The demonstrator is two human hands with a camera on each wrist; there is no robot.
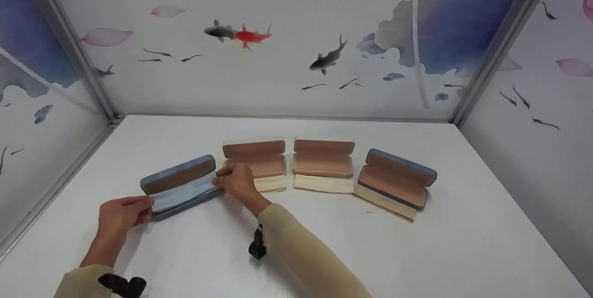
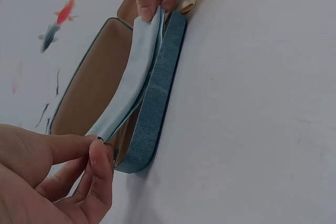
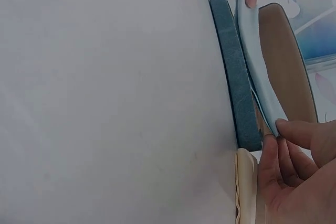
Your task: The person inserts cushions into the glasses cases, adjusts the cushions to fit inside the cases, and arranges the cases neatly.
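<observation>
A folded light-blue cloth (image 1: 183, 193) stretches lengthwise over the bottom half of an open blue glasses case (image 1: 178, 174) at the left of the row. My left hand (image 1: 121, 212) pinches the cloth's left end between thumb and fingers. At the other end, my right hand (image 1: 239, 186) pinches the cloth's right corner. Both wrist views show the cloth (image 2: 128, 77) sagging slightly between the hands, partly inside the case (image 3: 237, 77). The case's brown lining shows in its raised lid.
Two pale open cases (image 1: 254, 147) (image 1: 323, 163) stand mid-table, each with a folded cream cloth (image 1: 323, 184) in front. Another open blue case (image 1: 396, 177) sits at the right, a beige cloth (image 1: 385, 203) along its front. Printed panels (image 1: 278, 80) wall the table (image 1: 417, 261).
</observation>
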